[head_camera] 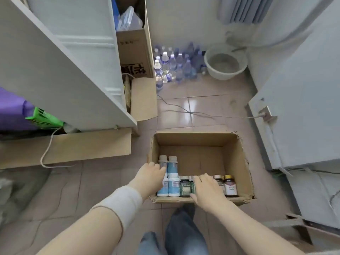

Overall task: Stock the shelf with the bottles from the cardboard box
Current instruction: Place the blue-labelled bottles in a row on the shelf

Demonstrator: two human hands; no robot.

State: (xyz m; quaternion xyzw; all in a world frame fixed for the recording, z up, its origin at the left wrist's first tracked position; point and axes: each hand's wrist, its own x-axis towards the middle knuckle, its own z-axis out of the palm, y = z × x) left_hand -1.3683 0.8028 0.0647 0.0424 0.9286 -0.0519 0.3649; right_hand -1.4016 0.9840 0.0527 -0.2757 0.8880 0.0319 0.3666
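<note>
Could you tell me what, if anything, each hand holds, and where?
Cannot tell: left hand touches a white bottle's side; right hand covers dark bottles' caps.

- Both arms reach forward and down, converging slightly toward the middle.
- The left forearm (82, 229) comes in from the lower left; a pale cloth band (123, 207) wraps it just behind the wrist.
- The left hand (150, 174) is back-up, its fingers (161, 169) bent forward and close together; the thumb is hidden, so its grip cannot be judged.
- The right forearm (253, 227) is bare and enters from the lower right.
- The right hand (208, 189) is palm down, fingers loosely extended and slightly spread, thumb (193, 196) splayed out to the left.
- The hands are near each other but not touching.
</note>
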